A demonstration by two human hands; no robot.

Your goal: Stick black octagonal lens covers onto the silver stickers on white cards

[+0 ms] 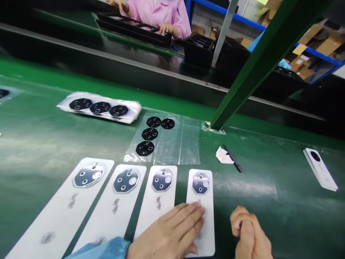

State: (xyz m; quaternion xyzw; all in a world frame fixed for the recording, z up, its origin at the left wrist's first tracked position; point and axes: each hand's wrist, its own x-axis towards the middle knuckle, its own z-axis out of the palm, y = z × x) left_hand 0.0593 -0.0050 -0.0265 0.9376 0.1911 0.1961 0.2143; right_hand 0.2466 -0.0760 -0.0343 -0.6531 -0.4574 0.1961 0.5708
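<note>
In the head view, my left hand (172, 230) lies with its fingers flat on the rightmost white phone back cover (207, 223), hiding part of it. That cover has a dark, shiny octagonal camera plate (201, 183) near its top. To the left lie a second white cover (151, 212), a third (107, 216) and a fourth (61, 216), each with a similar plate and dark printed marks. My right hand (250, 233) is held just right of the rightmost cover, thumb and fingers curled together. What it may hold is hidden.
A clear plastic bag (185, 140) bears several black octagonal stickers (145, 148). Beyond it lies a stack of bagged stickers (99, 108). A dark thin tool (234, 160) rests by white paper (223, 155). A green post (242, 79) rises behind. Across the bench sits a person in pink (161, 14).
</note>
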